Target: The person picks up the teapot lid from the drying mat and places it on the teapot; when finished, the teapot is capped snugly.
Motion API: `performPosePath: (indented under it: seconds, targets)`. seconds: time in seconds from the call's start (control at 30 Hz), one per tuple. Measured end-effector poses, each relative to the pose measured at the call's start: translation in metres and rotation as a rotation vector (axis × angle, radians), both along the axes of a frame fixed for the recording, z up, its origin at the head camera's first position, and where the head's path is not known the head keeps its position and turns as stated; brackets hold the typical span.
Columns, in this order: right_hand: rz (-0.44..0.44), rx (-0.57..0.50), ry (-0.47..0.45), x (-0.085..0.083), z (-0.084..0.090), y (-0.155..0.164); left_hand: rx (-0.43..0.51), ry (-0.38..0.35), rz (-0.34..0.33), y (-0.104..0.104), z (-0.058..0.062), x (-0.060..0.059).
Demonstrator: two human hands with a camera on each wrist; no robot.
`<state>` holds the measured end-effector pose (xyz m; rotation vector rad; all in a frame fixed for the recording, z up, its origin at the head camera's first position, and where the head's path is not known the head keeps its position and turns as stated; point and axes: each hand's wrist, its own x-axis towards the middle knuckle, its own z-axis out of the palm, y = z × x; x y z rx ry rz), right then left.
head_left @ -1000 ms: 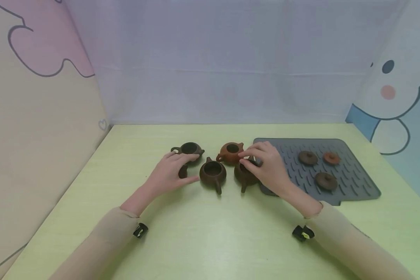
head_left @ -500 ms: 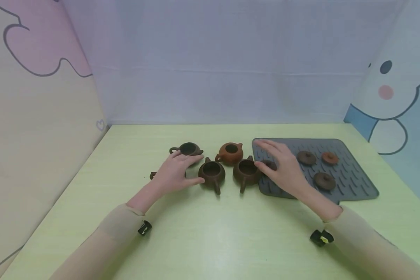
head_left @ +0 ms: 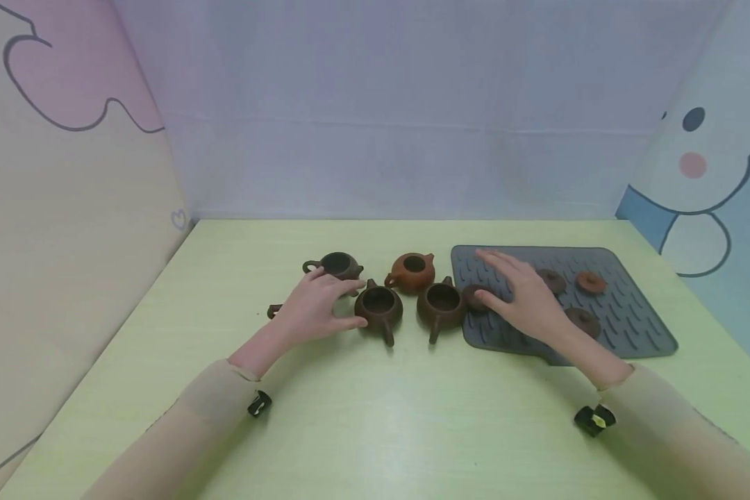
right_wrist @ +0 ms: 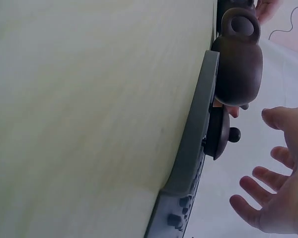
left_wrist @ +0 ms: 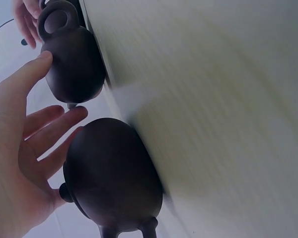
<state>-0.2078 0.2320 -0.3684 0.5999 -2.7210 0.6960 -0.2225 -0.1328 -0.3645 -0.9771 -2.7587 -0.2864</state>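
My left hand (head_left: 312,309) hovers with spread fingers over a dark teapot (left_wrist: 116,173), mostly hidden beneath it in the head view; a lid knob (left_wrist: 65,192) shows on it in the left wrist view. Its thumb tip overlaps the rim of an open dark brown teapot (head_left: 378,305). To the right, another lidless brown teapot (head_left: 442,305) touches the mat's left edge. Beside it a round brown lid (head_left: 476,297) lies knob up on the grey mat (head_left: 506,337). My right hand (head_left: 528,298), fingers apart and holding nothing, is just right of that lid.
Behind stand a dark lidless teapot (head_left: 339,264) and a reddish lidless one (head_left: 412,271). On the mat's right part lie a reddish lid (head_left: 591,282) and two brown lids, one far (head_left: 553,280) and one near (head_left: 584,321), partly behind my right hand.
My right hand has moved right from over the right brown teapot to above the mat, and a brown lid now lies there. My left hand has shifted slightly right, toward the middle teapot.
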Motion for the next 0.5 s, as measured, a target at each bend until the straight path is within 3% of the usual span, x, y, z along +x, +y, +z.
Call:
performPosePath:
  seconds: [0.3, 0.5]
  targets:
    - [-0.027, 0.069, -0.171, -0.0003, 0.0007, 0.0029, 0.019, -0.026, -0.005, -0.0003, -0.001, -0.0015]
    - [-0.024, 0.062, -0.177, -0.0008, -0.0019, 0.0043, 0.03, -0.042, -0.002, -0.0002, -0.0022, -0.0026]
